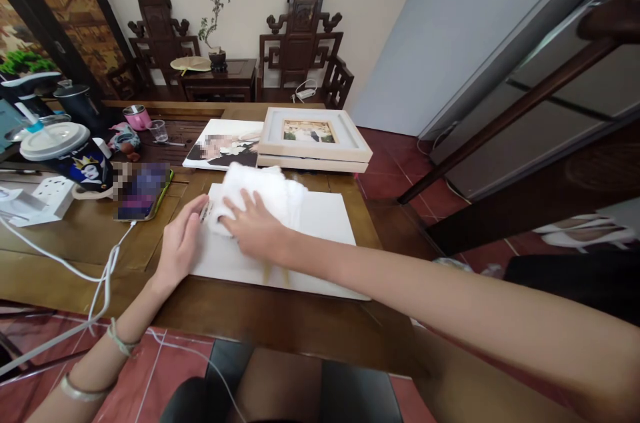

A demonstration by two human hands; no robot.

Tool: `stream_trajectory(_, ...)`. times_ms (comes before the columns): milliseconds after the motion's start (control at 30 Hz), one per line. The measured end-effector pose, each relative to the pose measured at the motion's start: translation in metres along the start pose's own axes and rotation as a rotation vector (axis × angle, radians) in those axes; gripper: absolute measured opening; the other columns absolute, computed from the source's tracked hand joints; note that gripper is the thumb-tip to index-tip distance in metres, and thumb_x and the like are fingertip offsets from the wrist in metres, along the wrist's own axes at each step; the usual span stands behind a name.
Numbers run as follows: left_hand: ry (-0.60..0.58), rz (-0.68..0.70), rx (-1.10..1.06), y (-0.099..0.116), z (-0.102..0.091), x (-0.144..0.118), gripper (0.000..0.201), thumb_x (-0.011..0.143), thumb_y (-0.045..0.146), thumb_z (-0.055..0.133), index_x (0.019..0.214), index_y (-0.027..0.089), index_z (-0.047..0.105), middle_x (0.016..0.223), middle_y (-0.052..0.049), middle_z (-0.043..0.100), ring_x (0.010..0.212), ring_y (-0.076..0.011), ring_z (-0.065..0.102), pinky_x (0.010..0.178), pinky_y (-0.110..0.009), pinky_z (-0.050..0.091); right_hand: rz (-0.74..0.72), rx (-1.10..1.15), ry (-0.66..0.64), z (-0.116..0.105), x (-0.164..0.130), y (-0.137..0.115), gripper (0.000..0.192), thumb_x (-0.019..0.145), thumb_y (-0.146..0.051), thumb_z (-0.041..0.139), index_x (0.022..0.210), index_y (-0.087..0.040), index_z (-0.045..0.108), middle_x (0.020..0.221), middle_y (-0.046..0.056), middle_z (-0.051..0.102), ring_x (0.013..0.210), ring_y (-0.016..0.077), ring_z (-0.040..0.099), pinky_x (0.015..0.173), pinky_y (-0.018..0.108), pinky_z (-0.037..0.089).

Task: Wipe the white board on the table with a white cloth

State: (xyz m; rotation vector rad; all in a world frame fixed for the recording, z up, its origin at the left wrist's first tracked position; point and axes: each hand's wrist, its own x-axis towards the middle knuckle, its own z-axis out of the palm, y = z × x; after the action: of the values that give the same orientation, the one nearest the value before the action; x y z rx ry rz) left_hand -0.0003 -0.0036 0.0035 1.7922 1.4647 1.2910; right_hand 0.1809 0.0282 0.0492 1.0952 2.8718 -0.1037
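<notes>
A white rectangular board (320,236) lies flat near the front edge of the wooden table. On its upper left part rests a folded, fluffy white cloth (290,193). My right hand (255,226) reaches across from the right and presses on the cloth, its fingers spread apart. My left hand (183,239) stands at the board's left edge, touching it, fingers stretched out. Some small dark print near the board's upper left corner is partly covered by the cloth and my left hand.
Behind the board are a pale framed picture (350,129) and a photo print (220,156). Leftward stand a charging phone (145,191), a large lidded cup (85,156), a pink mug (137,117) and a small clear cup (158,131). A white cable (107,276) hangs over the table edge.
</notes>
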Motion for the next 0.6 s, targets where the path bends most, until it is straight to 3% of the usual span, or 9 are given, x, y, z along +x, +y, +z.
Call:
stream_trajectory(133,0.122,-0.107,-0.273,-0.005,0.0,0.0,0.052,0.099,0.048,0.036,0.138,0.017,0.048,0.144,-0.013,0.051,0.134,-0.0261,0.047,0.11,-0.043,0.041,-0.341,0.011,0.05,-0.002,-0.027,-0.028,0.042,0.088,-0.016,0.048,0.129,-0.019,0.059,0.153,0.013,0.038,0.138,0.0451,0.029,0.108,0.064,0.025)
stream_trajectory(267,0.085,-0.072,-0.079,-0.002,0.0,-0.001,0.048,0.099,0.046,0.035,0.134,0.018,0.053,0.142,-0.011,0.054,0.133,-0.0264,0.049,0.11,-0.044,0.041,-0.42,0.119,-0.038,-0.018,-0.065,-0.047,0.03,0.084,-0.021,0.054,0.112,-0.017,0.067,0.137,0.014,0.055,0.127,0.0423,0.045,0.099,0.059,0.038)
stream_trajectory(367,-0.04,0.078,0.192,0.001,0.001,-0.001,0.044,0.096,0.039,0.044,0.131,0.015,0.057,0.14,-0.013,0.056,0.131,-0.0275,0.051,0.112,-0.046,0.038,-0.353,0.179,-0.147,-0.034,-0.077,-0.043,0.024,0.083,-0.019,0.053,0.1,-0.015,0.069,0.114,0.014,0.067,0.11,0.0348,0.057,0.093,0.051,0.044)
stream_trajectory(467,-0.108,0.159,0.34,-0.001,0.003,0.0,0.04,0.093,0.034,0.048,0.123,0.013,0.063,0.138,-0.015,0.057,0.13,-0.0275,0.053,0.112,-0.046,0.038,-0.193,0.214,-0.22,-0.046,-0.067,-0.022,0.028,0.08,-0.014,0.049,0.098,-0.016,0.07,0.096,0.012,0.07,0.09,0.0281,0.064,0.08,0.041,0.047)
stream_trajectory(600,-0.132,0.158,0.365,-0.005,0.003,0.001,0.038,0.093,0.034,0.047,0.118,0.014,0.066,0.133,-0.014,0.062,0.128,-0.0266,0.054,0.111,-0.046,0.041,0.036,0.214,-0.165,-0.05,-0.037,0.013,0.038,0.08,-0.012,0.046,0.11,-0.019,0.068,0.1,0.014,0.069,0.087,0.0267,0.065,0.068,0.033,0.045)
